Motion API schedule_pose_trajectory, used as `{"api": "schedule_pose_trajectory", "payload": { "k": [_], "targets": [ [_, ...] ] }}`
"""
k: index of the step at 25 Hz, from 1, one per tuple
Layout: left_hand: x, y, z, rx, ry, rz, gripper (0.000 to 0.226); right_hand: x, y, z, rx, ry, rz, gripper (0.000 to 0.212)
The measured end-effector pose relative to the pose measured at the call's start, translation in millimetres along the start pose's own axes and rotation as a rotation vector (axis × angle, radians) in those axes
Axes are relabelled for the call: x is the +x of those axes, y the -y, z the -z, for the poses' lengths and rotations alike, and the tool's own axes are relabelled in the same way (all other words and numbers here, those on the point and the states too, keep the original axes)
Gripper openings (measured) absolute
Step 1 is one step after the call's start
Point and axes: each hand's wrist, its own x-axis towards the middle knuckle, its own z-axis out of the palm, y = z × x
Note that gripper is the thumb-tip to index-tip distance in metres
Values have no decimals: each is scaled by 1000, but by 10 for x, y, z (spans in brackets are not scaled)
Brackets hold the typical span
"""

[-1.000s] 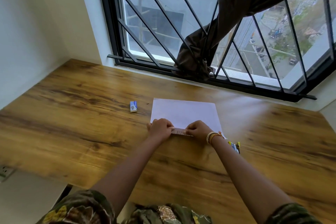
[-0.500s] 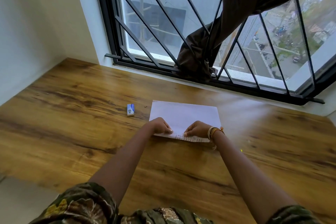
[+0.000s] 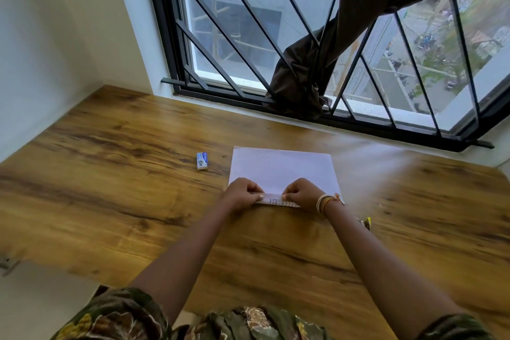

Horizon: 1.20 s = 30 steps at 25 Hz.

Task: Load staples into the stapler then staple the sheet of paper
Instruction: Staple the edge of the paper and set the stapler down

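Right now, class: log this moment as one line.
left hand: pinching paper fold | right hand: pinching paper fold | sheet of paper: on table | staple box: untouched

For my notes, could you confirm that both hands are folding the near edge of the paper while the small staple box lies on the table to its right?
Not quite: the head view shows the small staple box to the paper's left. Both hands, left and right, do pinch its folded near edge on the table.
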Motion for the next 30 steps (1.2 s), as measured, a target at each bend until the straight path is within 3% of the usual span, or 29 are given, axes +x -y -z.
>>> {"api": "schedule_pose_trajectory", "payload": {
  "k": [3, 7, 10, 14, 19, 22, 26, 30],
  "targets": [
    [-261, 146, -106, 16, -260, -154, 13, -218, -79, -231, -79, -312, 195, 15],
    [-496, 250, -234, 95, -438, -384, 12, -449, -235, -556, -205, -611, 367, 10],
    [-587, 297, -299, 163, -472, -451, 16, -509, -264, -687, -286, -647, 376, 10],
    [-675, 382, -347, 252, -351, -337, 28, -553, -267, -737, -381, -622, 342, 15],
    [-773, 361, -429, 325, -381, -300, 35, -686, -262, -796, -438, -600, 309, 28],
    [-838, 311, -566, 362, -437, -345, 35, -838, -302, -765, -389, -717, 169, 37],
    [-832, 144, -756, 360, -463, -385, 32, -1086, -444, -593, -288, -898, -198, 45],
    [-803, 147, -839, 367, -417, -354, 38, -1237, -606, -449, -73, -941, -525, 51]
  ]
}}
